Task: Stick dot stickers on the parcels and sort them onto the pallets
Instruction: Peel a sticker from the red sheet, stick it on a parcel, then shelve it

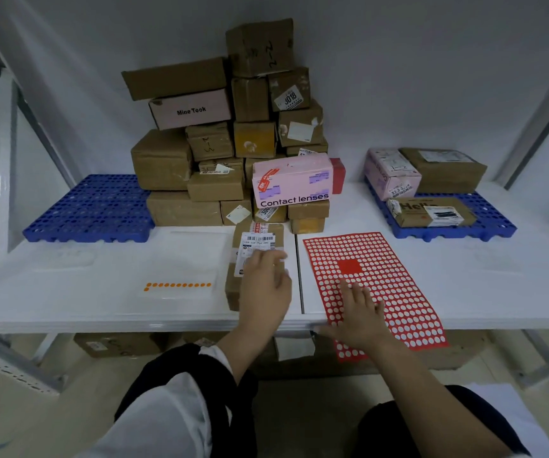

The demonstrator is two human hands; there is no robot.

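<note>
A brown parcel (pixel 257 233) with a white shipping label lies on the white table in front of me. My left hand (pixel 264 285) rests flat on its near half, fingers spread and blurred. My right hand (pixel 360 312) presses on the red sticker sheet (pixel 382 259), whose dots are mostly peeled away, with fingers apart near its lower middle. A clear sheet with a row of orange dot stickers (pixel 178 285) lies to the left. The left blue pallet (pixel 91 209) carries nothing; the right blue pallet (pixel 491 216) bears three parcels (pixel 445 170).
A tall stack of brown and pink parcels (pixel 233 140) stands at the back middle, with a pink "Contact lenses" box (pixel 291 181) in front. Metal rack posts (pixel 5 160) frame both sides. More boxes (pixel 117 343) sit under the table.
</note>
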